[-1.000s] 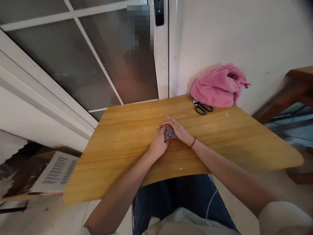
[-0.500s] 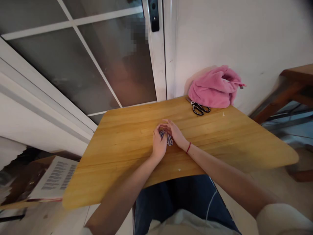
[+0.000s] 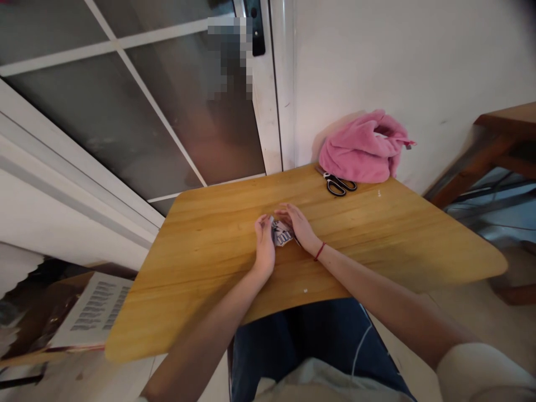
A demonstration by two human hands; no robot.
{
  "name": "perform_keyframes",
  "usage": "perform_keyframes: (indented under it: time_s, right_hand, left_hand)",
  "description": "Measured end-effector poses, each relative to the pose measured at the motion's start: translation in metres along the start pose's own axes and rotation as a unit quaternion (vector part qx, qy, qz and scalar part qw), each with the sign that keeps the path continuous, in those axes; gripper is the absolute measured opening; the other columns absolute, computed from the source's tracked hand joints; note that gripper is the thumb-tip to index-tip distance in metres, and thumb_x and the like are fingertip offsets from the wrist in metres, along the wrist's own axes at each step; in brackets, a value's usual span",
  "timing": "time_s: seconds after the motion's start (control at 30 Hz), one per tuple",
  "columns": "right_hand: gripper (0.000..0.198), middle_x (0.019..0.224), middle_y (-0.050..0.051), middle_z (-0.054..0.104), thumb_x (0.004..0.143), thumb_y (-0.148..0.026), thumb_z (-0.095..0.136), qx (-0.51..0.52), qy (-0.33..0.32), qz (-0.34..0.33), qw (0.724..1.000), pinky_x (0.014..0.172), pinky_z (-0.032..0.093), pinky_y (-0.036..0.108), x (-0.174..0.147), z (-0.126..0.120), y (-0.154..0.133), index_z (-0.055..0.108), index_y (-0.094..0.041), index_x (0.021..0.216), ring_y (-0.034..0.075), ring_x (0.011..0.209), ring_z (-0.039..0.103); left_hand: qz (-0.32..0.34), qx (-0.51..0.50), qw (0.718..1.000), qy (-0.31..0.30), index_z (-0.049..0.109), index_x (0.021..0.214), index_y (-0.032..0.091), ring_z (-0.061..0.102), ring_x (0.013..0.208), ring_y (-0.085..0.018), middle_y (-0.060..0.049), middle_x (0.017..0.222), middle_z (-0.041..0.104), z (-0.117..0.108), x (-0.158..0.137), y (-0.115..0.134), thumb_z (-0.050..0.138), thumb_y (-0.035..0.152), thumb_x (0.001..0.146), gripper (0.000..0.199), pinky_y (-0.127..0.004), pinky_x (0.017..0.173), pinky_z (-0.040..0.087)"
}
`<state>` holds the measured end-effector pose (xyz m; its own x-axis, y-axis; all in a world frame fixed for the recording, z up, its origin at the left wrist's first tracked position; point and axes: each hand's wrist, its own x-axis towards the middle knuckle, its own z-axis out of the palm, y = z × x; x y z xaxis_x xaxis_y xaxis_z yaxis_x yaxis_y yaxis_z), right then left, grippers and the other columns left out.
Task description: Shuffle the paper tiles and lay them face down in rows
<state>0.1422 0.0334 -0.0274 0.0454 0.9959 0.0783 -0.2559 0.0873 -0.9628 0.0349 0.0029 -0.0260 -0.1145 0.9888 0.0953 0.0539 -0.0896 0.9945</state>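
While the left hand [image 3: 264, 241] curls along one side of some small white-and-dark patterned pieces [image 3: 283, 238], the right hand [image 3: 303, 229] arches along the other, so they're sitting between the two over the wooden table [image 3: 209, 251]. Right fingers look loose and apart; can't really tell if the left is pinching any. Scissors [image 3: 330, 177] lie beyond the right hand, pink fuzzy bundle [image 3: 360, 148] right beside them. Red band [image 3: 319, 251] just behind that hand.
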Motion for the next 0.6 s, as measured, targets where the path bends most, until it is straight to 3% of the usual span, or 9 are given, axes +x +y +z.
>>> perform_keyframes:
  time_s: [0.17,0.27,0.37,0.47,0.6]
  right_hand:
    - [0.04,0.111,0.011,0.064,0.088,-0.054,0.044,-0.012,0.035,-0.022,0.999,0.106,0.04,0.042,-0.001,-0.005,-0.001,0.055,-0.02,0.106,0.022,0.111,0.06]
    - [0.038,0.111,0.011,0.065,0.087,-0.051,0.045,-0.008,0.015,-0.025,1.0,0.104,0.042,0.041,-0.003,0.001,-0.001,0.056,-0.02,0.105,0.021,0.109,0.061]
    - [0.033,0.107,0.009,0.066,0.088,-0.048,0.043,0.028,0.008,-0.013,0.999,0.102,0.045,0.041,0.0,0.005,0.001,0.055,-0.021,0.103,0.02,0.106,0.063]
    - [0.033,0.108,0.009,0.066,0.088,-0.045,0.038,0.044,0.035,-0.007,0.998,0.102,0.045,0.041,0.006,0.0,0.002,0.053,-0.021,0.104,0.019,0.107,0.062]
    - [0.031,0.117,0.009,0.061,0.087,-0.043,0.039,0.024,0.073,-0.031,0.997,0.109,0.037,0.04,0.004,-0.008,0.002,0.052,-0.021,0.105,0.018,0.114,0.057]
  left_hand:
    - [0.015,0.052,0.998,0.018,0.039,0.116,0.024,0.041,0.134,-0.018,-0.009,0.137,0.049,-0.015,0.008,0.007,0.034,0.031,0.094,0.024,-0.037,0.113,0.03]
    - [-0.001,0.056,0.998,-0.038,0.04,0.117,0.023,0.046,0.13,-0.02,-0.01,0.135,0.052,-0.009,0.005,0.008,0.033,0.036,0.095,0.027,-0.039,0.111,0.033]
    - [0.013,-0.002,0.997,-0.082,0.042,0.115,0.022,0.05,0.127,-0.02,-0.01,0.132,0.054,0.0,0.001,0.007,0.034,0.039,0.094,0.028,-0.038,0.108,0.038]
    - [0.045,-0.008,0.997,-0.065,0.044,0.113,0.023,0.049,0.128,-0.018,-0.009,0.131,0.055,-0.002,0.002,0.008,0.032,0.039,0.094,0.027,-0.036,0.11,0.036]
    - [0.081,0.104,0.99,-0.044,0.042,0.121,0.021,0.043,0.133,-0.019,-0.011,0.137,0.051,-0.011,0.004,0.009,0.028,0.041,0.096,0.035,-0.038,0.114,0.03]
